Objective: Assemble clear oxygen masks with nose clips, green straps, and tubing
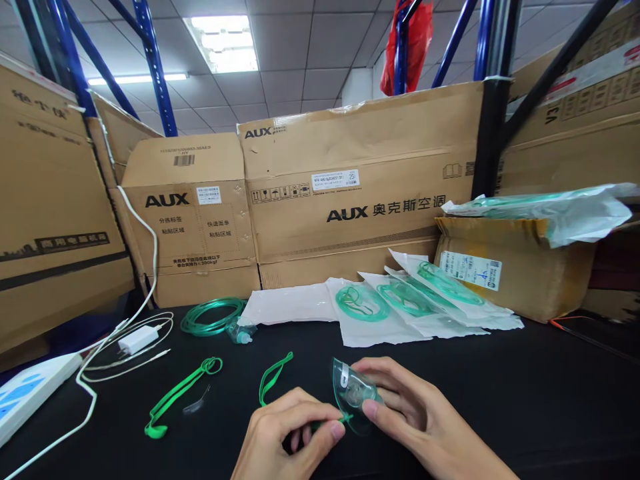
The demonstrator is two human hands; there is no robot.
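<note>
My right hand (400, 407) is closed around a clear green-tinted oxygen mask (355, 387), which has a metal nose strip at its upper edge. The fingers of my left hand (295, 427) pinch a green elastic strap (347, 418) at the mask's near left edge. Part of this strap is hidden in my left hand, and a green loop (274, 375) shows behind the hand on the black cloth. A second green strap (183, 393) lies to the left, with a small clear plastic piece (197, 402) beside it.
Coiled green tubing (213, 316) lies at the back left. Several white packets (363, 310) with green tubing line the back. More packets rest on a cardboard box (520, 273) at right. White cables and a power strip (35, 393) occupy the left edge. Large cartons (350, 193) wall the back.
</note>
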